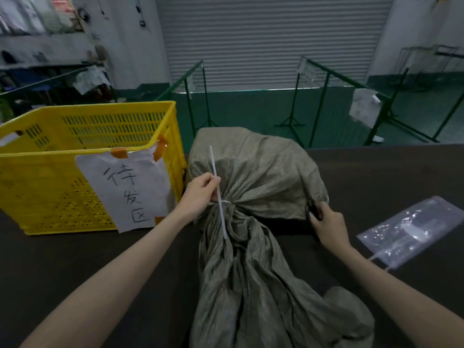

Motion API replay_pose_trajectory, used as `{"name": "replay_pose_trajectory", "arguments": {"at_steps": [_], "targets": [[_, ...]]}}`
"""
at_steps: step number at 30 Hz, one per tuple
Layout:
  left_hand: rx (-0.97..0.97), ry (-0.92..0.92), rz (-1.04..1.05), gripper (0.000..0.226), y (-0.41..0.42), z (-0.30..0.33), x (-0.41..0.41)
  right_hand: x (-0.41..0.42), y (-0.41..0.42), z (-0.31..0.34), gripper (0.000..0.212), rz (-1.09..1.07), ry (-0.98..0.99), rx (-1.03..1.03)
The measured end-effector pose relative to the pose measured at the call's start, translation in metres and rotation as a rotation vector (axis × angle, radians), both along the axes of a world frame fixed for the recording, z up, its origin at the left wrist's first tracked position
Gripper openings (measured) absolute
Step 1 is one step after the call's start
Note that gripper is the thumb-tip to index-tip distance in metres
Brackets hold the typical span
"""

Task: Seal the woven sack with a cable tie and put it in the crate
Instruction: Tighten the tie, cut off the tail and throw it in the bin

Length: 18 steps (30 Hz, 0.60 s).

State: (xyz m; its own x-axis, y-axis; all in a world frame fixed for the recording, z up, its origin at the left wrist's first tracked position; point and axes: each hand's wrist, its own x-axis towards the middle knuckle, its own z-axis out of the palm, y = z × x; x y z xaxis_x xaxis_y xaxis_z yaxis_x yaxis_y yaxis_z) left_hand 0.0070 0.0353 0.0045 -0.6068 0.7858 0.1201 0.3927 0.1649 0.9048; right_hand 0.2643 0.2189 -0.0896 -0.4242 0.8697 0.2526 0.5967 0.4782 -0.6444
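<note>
A dark, flat worktop stands before a grey ribbed roller shutter and green metal-frame mesh barriers. The left hand reaches forward, its fingers pinching the thin white plastic cable tie looped around the gathered neck of the grey-green woven sack, which lies just right of these fingers. The right hand rests at the sack's right edge, fingers curled around something small and dark that I cannot identify; the yellow perforated plastic crate with a handwritten paper label stands left of the left hand, and a clear plastic bag lies right of the right hand.
</note>
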Motion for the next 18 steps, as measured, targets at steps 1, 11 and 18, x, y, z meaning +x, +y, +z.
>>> {"name": "replay_pose_trajectory", "arguments": {"at_steps": [1,11,18], "targets": [[-0.001,-0.003,-0.014,0.031,0.001,-0.002,0.003,0.003,0.008,-0.002,0.027,-0.066,0.043,-0.051],[-0.082,0.024,-0.132,0.032,0.034,-0.031,0.037,0.047,0.067,-0.028,0.041,-0.399,-0.187,-0.298],[-0.111,0.014,-0.147,0.033,0.043,-0.043,0.047,0.046,0.09,-0.047,0.033,-0.246,-0.561,-0.162]]}}
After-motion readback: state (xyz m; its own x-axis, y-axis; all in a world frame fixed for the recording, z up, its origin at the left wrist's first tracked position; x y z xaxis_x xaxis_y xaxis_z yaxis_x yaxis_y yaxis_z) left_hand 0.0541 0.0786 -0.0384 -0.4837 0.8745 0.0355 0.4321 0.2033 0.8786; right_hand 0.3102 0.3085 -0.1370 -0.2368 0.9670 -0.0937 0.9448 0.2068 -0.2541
